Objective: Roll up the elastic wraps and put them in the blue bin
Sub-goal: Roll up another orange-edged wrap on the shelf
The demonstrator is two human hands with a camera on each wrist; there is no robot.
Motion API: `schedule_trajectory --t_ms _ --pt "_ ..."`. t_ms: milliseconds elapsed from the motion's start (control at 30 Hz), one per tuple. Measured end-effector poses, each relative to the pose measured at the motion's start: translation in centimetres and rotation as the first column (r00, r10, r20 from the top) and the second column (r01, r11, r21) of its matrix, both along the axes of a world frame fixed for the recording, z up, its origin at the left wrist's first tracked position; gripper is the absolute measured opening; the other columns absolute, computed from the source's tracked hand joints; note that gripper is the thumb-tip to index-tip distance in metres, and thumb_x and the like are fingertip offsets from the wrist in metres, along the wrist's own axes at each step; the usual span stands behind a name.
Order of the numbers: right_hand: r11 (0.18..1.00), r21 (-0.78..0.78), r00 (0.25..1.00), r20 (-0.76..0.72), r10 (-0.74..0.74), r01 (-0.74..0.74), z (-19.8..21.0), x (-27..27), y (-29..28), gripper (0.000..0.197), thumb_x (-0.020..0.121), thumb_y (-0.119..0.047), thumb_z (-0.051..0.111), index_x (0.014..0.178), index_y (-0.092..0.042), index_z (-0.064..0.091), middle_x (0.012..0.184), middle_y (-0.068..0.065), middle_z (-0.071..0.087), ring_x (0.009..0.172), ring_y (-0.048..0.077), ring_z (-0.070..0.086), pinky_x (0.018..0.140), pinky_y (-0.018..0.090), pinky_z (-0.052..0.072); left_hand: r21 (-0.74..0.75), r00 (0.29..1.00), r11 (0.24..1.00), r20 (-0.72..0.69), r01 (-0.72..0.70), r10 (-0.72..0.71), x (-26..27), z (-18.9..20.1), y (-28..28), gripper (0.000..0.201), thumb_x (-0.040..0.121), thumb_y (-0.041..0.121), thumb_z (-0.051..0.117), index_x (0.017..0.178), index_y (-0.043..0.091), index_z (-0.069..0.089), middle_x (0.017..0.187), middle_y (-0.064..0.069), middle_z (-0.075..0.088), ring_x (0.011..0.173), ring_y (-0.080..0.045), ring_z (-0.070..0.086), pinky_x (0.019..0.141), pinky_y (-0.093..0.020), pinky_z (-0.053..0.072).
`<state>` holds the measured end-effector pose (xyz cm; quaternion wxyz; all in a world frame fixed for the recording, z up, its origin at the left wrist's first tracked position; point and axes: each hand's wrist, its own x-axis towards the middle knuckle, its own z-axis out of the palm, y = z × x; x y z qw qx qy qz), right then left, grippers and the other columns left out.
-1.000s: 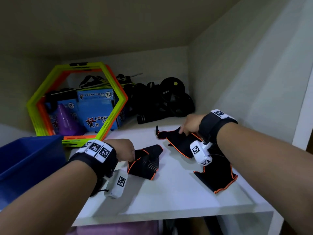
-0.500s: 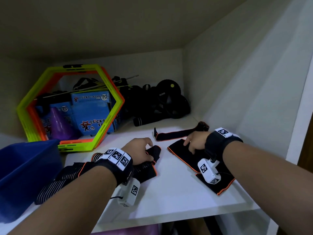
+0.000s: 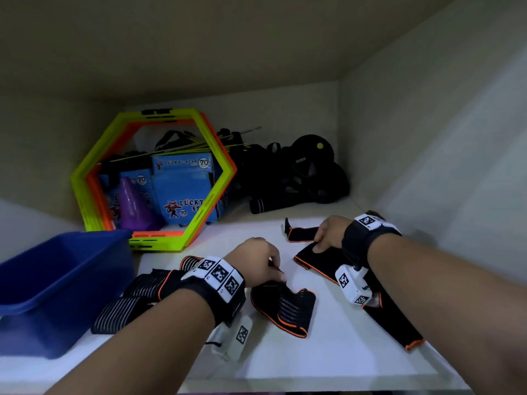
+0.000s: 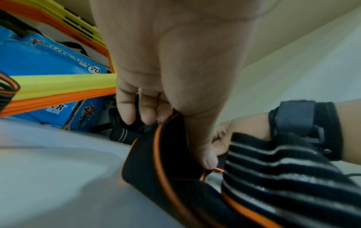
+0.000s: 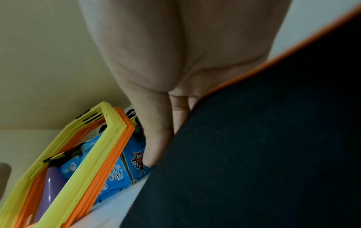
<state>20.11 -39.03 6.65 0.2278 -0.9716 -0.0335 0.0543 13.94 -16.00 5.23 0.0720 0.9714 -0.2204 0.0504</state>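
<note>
A folded black wrap (image 3: 288, 309) with orange trim and pale stripes lies on the white shelf (image 3: 328, 354). My left hand (image 3: 278, 269) pinches its raised end; in the left wrist view the thumb (image 4: 207, 158) presses the orange-edged fold (image 4: 140, 162) against curled fingers. Further right, a long black wrap (image 3: 322, 260) runs from the back toward the shelf's front edge. My right hand (image 3: 319, 243) grips it near its far end, thumb and fingers on either side of the cloth (image 5: 254, 154). The blue bin (image 3: 42, 280) stands at the left; its inside is hidden.
A striped black wrap (image 3: 122, 309) lies under my left forearm beside the bin. Yellow and orange hexagon frames (image 3: 199, 223), blue boxes (image 3: 182, 189), a purple cone (image 3: 134, 206) and black gear (image 3: 308, 178) fill the back. The cupboard wall (image 3: 427, 166) is close on the right.
My left hand has drawn the folded wrap nearer and lifted its end. My right hand has pulled the long wrap flatter and stays on it. The view shifted left, showing the striped wrap.
</note>
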Motion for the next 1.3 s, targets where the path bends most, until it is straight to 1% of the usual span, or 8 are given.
schedule_trajectory --t_ms 233,467,600,700,833,1000,1167,1300 --pt "0.991 0.107 0.997 -0.012 0.079 -0.077 1.2 0.1 1.5 0.037 0.078 -0.005 0.074 0.107 -0.026 0.075 0.085 -0.009 0.065 0.070 0.005 0.058 0.049 0.011 0.042 0.048 0.997 0.999 0.078 -0.021 0.017 -0.1 0.7 0.2 0.030 0.088 0.041 0.069 0.084 0.012 0.064 0.087 -0.004 0.064 0.083 -0.021 0.054 0.067 -0.031 0.042" --pt "0.838 0.539 0.979 0.201 -0.025 -0.089 2.7 -0.3 1.6 0.014 0.068 -0.008 0.089 0.076 -0.011 0.077 0.068 0.002 0.073 0.070 0.017 0.069 0.076 0.028 0.057 0.052 0.979 0.995 0.189 -0.091 0.079 -1.1 3.3 0.2 0.019 0.086 0.012 0.061 0.100 0.019 0.049 0.079 0.003 0.051 0.065 -0.015 0.048 0.050 -0.025 0.030" --pt "0.819 0.556 0.959 0.281 -0.022 -0.144 3.5 -1.1 1.7 0.017 0.071 -0.008 0.087 0.083 -0.011 0.074 0.065 -0.002 0.065 0.063 0.007 0.061 0.061 0.013 0.047 -0.119 0.993 0.988 0.049 -0.104 0.110 -1.2 4.5 0.6 0.041 0.084 0.007 0.061 0.117 0.024 0.042 0.096 -0.004 0.063 0.082 -0.021 0.063 0.062 -0.034 0.052" --pt "0.845 0.507 0.951 0.310 0.006 -0.170 3.9 -2.1 1.6 0.024 0.072 -0.004 0.084 0.086 -0.022 0.074 0.069 -0.003 0.061 0.068 0.005 0.059 0.073 0.018 0.047 -0.210 0.992 0.971 0.027 -0.115 0.124 -0.9 5.2 1.4 0.048 0.086 0.012 0.062 0.130 0.027 0.051 0.102 -0.004 0.065 0.082 -0.020 0.067 0.065 -0.034 0.060" --pt "0.844 0.504 0.938 0.346 -0.001 -0.185 3.6 -3.6 2.1 0.041 0.073 0.005 0.077 0.091 -0.031 0.070 0.097 0.010 0.075 0.087 0.018 0.069 0.089 0.037 0.055 -0.355 0.979 0.922 0.077 -0.152 0.191 -1.0 5.8 2.1 0.023 0.086 0.012 0.055 0.102 0.016 0.071 0.092 -0.008 0.072 0.067 -0.021 0.070 0.055 -0.032 0.060" --pt "0.888 0.424 0.856 0.512 -0.073 -0.178 2.1 -5.3 3.7 0.029 0.075 -0.016 0.079 0.084 -0.040 0.067 0.086 -0.009 0.070 0.083 0.010 0.067 0.081 0.030 0.055 -0.567 0.945 0.798 0.098 -0.204 0.311 -1.7 5.6 2.1 0.020 0.082 0.020 0.059 0.065 0.010 0.056 0.060 -0.012 0.066 0.054 -0.024 0.068 0.053 -0.036 0.058" --pt "0.779 0.576 0.820 0.552 -0.149 -0.247 1.7 -7.0 6.1 0.018 0.082 -0.013 0.076 0.074 -0.029 0.071 0.068 -0.008 0.068 0.065 0.004 0.062 0.071 0.027 0.052 -0.670 0.914 0.726 0.181 -0.156 0.363 -3.1 5.2 1.3 0.024 0.086 0.029 0.064 0.068 0.015 0.055 0.061 0.000 0.059 0.060 -0.016 0.054 0.049 -0.023 0.035" --pt "0.603 0.749 0.837 0.494 -0.234 -0.273 2.2 -8.4 8.3 0.025 0.082 -0.003 0.076 0.086 -0.024 0.064 0.064 -0.007 0.064 0.063 0.009 0.060 0.071 0.030 0.050 -0.777 0.903 0.627 0.221 -0.065 0.368 -4.2 5.5 0.7 0.027 0.086 0.040 0.069 0.077 0.016 0.059 0.065 0.001 0.064 0.065 -0.012 0.059 0.053 -0.024 0.037"
